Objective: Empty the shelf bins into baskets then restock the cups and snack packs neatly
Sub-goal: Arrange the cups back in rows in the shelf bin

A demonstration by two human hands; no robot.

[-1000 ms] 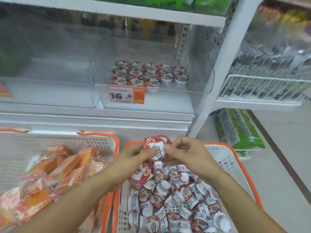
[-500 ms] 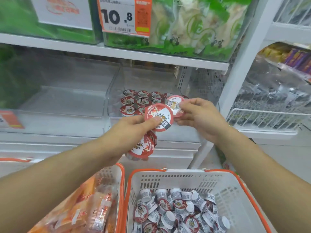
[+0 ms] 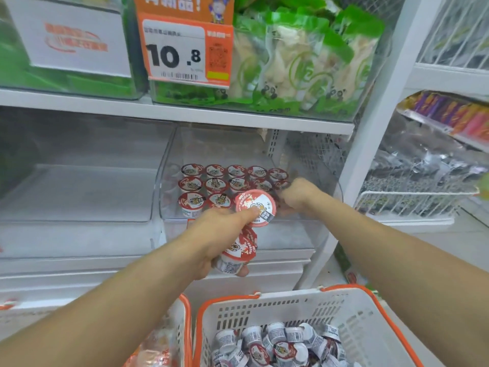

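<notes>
The right hand (image 3: 296,194) grips one cup inside the clear bin (image 3: 312,223); it should stand beside the rows, lid up, while the left hand (image 3: 219,234) holds spare cups (image 3: 255,207).

White metal shop shelving (image 3: 185,116) fills the view, its slanted upright post (image 3: 370,133) dividing two bays. Green-and-clear snack bags (image 3: 304,56) crowd the upper shelf beside an orange-and-white price tag reading 10.8 (image 3: 185,53). A white wire rack (image 3: 407,203) fronts dark packets on the right. Pale floor (image 3: 471,242) shows below, evenly lit.
</notes>
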